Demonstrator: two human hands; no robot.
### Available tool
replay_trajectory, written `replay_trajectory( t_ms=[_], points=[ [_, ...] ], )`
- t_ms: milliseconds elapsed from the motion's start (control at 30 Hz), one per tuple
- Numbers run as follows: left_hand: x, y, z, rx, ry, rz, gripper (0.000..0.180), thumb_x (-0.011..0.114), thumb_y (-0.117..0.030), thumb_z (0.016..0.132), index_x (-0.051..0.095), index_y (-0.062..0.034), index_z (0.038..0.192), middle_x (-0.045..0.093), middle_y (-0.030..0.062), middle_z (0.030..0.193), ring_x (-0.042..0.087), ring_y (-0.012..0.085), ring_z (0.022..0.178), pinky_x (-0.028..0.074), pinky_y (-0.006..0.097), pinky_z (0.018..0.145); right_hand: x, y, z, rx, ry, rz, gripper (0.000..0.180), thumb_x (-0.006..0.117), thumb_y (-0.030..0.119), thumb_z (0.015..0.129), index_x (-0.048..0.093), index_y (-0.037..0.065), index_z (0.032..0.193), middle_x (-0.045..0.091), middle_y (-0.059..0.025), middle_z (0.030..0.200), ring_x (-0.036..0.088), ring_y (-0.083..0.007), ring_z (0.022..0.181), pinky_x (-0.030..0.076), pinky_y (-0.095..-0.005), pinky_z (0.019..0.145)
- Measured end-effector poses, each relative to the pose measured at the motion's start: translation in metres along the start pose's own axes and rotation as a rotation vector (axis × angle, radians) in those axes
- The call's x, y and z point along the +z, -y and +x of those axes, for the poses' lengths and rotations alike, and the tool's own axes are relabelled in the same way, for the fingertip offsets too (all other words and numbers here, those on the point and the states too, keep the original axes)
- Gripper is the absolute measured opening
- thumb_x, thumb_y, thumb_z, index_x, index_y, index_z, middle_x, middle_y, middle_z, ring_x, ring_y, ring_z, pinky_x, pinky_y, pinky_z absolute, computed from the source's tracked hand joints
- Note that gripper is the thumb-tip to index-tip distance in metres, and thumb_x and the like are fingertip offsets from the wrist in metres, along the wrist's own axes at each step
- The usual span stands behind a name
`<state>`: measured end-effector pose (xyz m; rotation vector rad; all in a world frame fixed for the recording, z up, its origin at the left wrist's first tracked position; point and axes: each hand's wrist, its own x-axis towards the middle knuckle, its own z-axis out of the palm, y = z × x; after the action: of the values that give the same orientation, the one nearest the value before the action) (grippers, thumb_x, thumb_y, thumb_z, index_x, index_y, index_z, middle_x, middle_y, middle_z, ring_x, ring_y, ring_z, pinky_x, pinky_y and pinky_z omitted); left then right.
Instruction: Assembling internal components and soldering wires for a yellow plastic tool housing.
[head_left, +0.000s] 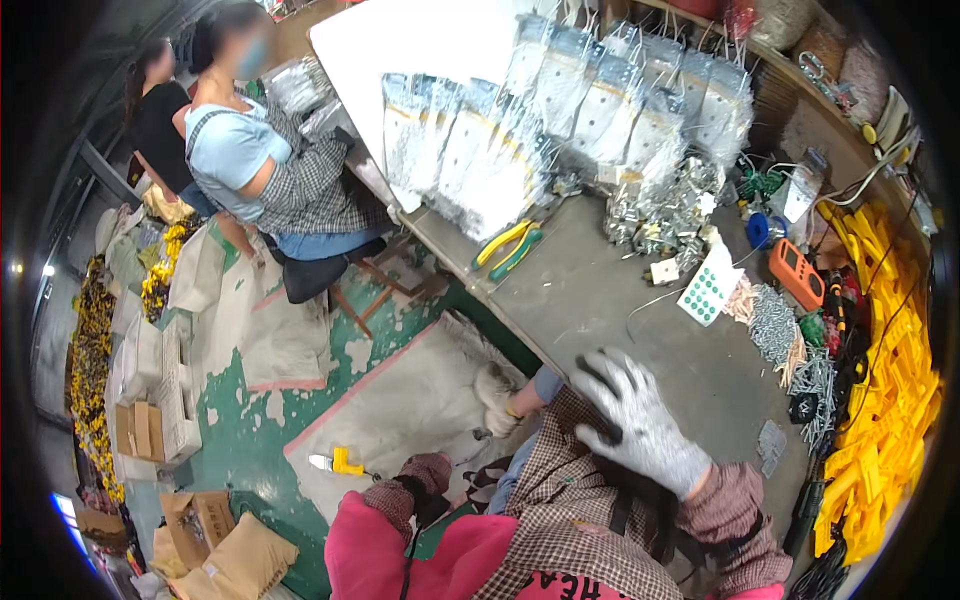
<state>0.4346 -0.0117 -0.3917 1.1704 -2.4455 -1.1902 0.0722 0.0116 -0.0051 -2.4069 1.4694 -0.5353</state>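
My right hand point(645, 420), in a pale grey-white work glove, is raised over the near edge of the grey worktop point(590, 290). Its fingers are spread and nothing is in them. My left arm point(425, 472), in a checked sleeve, reaches down beside my lap, and its hand is hidden. Nearest to that arm is a small yellow piece with a pale end point(345, 462) on a whitish floor sheet. Yellow-and-green-handled pliers point(508, 248) lie at the worktop's left edge. Behind them rest several clear plastic bags of flat white parts point(610, 100), beside a heap of small metal parts point(665, 205).
To the right are a white card with green dots point(710, 288), an orange meter point(797, 272), piles of screws point(772, 322) and many yellow plastic parts point(880, 400). A masked person in light blue point(235, 145) sits at the far left. Cartons point(195, 520) stand on the floor.
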Motion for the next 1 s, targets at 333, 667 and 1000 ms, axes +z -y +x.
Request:
replay_trajectory(
  t_ms=[333, 667, 1000],
  points=[
    [-0.013, -0.011, 0.120, -0.007, 0.211, 0.102, 0.035, 0.046, -0.034, 0.095, 0.064, -0.0048, 0.103, 0.069, 0.0186, 0.094, 0.065, 0.0374, 0.085, 0.050, 0.047, 0.077, 0.001, 0.007, -0.104, 0.265, 0.041, -0.206, 0.067, 0.075, 0.012, 0.073, 0.052, 0.008, 0.136, 0.046, -0.0183, 0.141, 0.041, -0.0400, 0.134, 0.034, -0.0558, 0.110],
    [0.027, 0.043, 0.038, -0.292, 0.294, 0.039, 0.039, 0.050, -0.040, 0.094, 0.063, -0.0037, 0.094, 0.066, 0.0178, 0.081, 0.058, 0.0295, 0.065, 0.047, 0.045, 0.065, 0.007, 0.006, -0.099, 0.285, 0.028, -0.220, 0.065, 0.070, 0.005, 0.074, 0.051, 0.004, 0.135, 0.045, -0.0203, 0.141, 0.041, -0.0425, 0.133, 0.032, -0.0571, 0.112],
    [-0.039, -0.030, 0.053, -0.046, 0.275, 0.078, 0.037, 0.049, -0.034, 0.096, 0.067, -0.0015, 0.103, 0.069, 0.0235, 0.097, 0.062, 0.0366, 0.082, 0.049, 0.046, 0.078, -0.012, 0.017, -0.122, 0.247, -0.087, -0.012, 0.063, 0.072, 0.014, 0.078, 0.052, 0.009, 0.138, 0.048, -0.0158, 0.139, 0.042, -0.0383, 0.133, 0.037, -0.0524, 0.108]
  ],
)
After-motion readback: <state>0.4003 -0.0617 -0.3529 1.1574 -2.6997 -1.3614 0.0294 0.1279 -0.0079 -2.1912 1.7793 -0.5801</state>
